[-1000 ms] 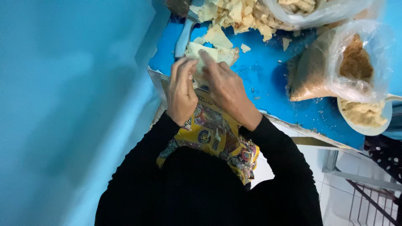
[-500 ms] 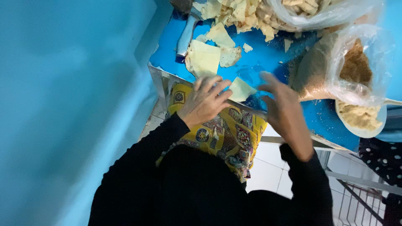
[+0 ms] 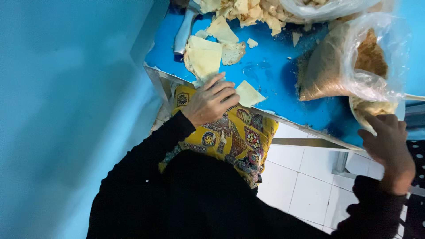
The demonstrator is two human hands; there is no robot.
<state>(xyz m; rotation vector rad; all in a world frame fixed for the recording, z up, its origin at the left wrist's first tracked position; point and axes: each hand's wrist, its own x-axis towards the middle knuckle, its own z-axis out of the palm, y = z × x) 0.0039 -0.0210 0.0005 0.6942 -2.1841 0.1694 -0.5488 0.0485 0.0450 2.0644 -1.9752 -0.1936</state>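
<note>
The blue table (image 3: pixel 274 75) takes up the upper middle of the view. At its far edge lies a heap of torn pastry pieces (image 3: pixel 248 11). On its right side lies a clear plastic bag of brown crumb filling (image 3: pixel 345 66). At its near edge the left hand (image 3: pixel 210 101) rests palm down, fingers spread slightly, fingertips touching a small pale pastry sheet (image 3: pixel 249 94). Off its near right corner the right hand (image 3: pixel 389 148) hangs blurred, fingers loosely curled and holding nothing, just below a pale bowl (image 3: pixel 374 108).
</note>
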